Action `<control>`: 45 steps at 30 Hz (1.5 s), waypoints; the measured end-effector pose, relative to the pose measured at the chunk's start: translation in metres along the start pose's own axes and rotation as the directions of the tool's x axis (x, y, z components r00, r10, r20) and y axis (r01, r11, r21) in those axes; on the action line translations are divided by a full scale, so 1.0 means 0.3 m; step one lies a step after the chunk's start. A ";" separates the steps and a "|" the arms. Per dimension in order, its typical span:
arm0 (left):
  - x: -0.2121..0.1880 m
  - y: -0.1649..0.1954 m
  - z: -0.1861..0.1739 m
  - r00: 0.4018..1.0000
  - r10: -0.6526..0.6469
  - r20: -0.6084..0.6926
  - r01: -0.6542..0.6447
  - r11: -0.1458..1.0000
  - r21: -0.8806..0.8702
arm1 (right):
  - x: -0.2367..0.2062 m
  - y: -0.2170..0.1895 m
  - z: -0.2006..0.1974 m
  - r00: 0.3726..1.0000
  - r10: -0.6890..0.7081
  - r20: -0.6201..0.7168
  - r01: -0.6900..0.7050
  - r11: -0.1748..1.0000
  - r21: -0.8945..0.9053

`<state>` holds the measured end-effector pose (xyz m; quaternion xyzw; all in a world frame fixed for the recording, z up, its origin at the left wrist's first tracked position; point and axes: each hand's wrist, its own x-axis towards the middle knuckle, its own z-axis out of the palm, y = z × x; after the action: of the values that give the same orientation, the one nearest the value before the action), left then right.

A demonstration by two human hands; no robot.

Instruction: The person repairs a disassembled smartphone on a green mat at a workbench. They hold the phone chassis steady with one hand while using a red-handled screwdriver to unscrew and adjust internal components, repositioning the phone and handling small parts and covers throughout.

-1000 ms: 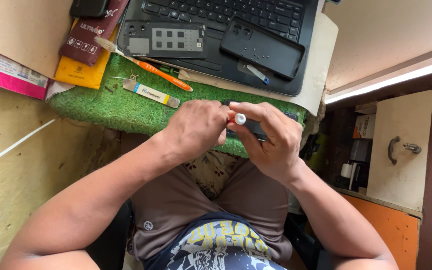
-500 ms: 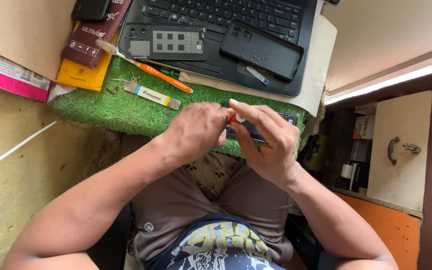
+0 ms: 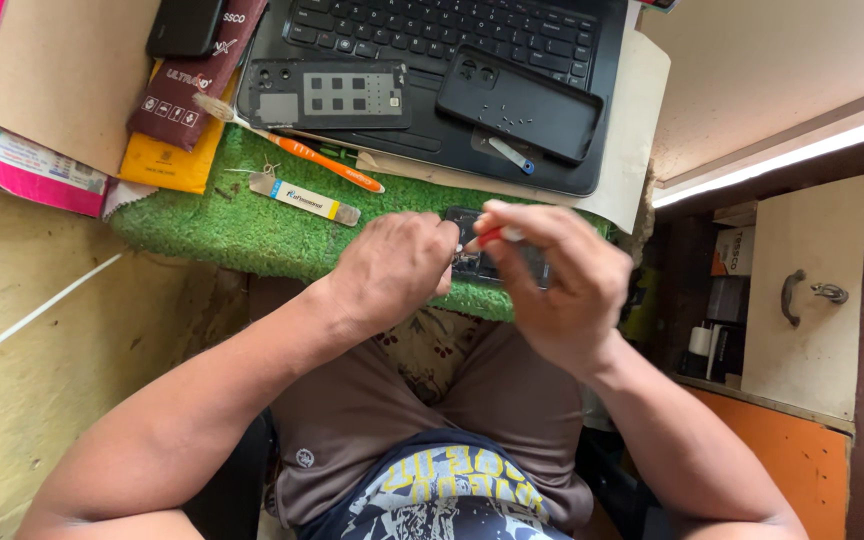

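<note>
A dark opened phone [image 3: 479, 262] lies on the green turf mat [image 3: 252, 225], mostly covered by my hands. My left hand [image 3: 392, 265] rests on its left end and holds it down. My right hand [image 3: 552, 275] is curled over its right side, fingers pinched on a small red-and-white screwdriver [image 3: 490, 238] tilted toward the phone. The tip is hidden between my hands.
A black laptop [image 3: 432, 60] lies beyond the mat with two dark phone back covers [image 3: 327, 95] [image 3: 517, 105] on it. An orange-handled brush [image 3: 312, 155] and a flat metal pry tool [image 3: 302, 200] lie on the mat. Packets and cardboard are at the left, a cabinet at the right.
The screwdriver has tipped from near upright, with its white cap showing, to a slant with the red handle showing. My right fingers have shifted on it. My left hand has stayed on the phone.
</note>
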<state>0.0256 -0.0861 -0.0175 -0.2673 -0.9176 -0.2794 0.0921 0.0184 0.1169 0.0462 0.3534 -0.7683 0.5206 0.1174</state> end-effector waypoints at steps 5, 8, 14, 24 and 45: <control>0.000 -0.002 -0.010 1.000 0.015 0.024 -0.014 1.000 -0.010 | -0.001 0.026 -0.070 0.987 0.142 -0.076 -0.127 0.976 0.176; 0.006 -0.011 -0.013 0.999 -0.002 0.054 0.004 0.999 -0.032 | -0.005 0.054 -0.085 0.963 0.264 -0.057 -0.241 0.934 0.262; -0.005 -0.023 -0.013 0.998 0.005 0.056 -0.002 0.999 -0.041 | 0.000 0.126 -0.093 0.896 0.440 0.057 -0.414 0.785 0.461; 0.004 -0.003 -0.021 0.985 -0.014 0.173 -0.001 0.996 0.090 | -0.018 0.228 -0.031 0.787 0.561 0.256 -0.592 0.570 0.569; -0.019 -0.032 -0.071 0.995 -0.028 0.096 0.057 0.947 -0.317 | -0.024 0.109 0.039 0.997 0.074 -0.019 -0.072 0.994 0.080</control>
<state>0.0257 -0.1072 -0.0059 -0.2711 -0.8692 -0.4136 0.0000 0.0042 0.1163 0.0138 0.3238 -0.7579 0.5587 0.0927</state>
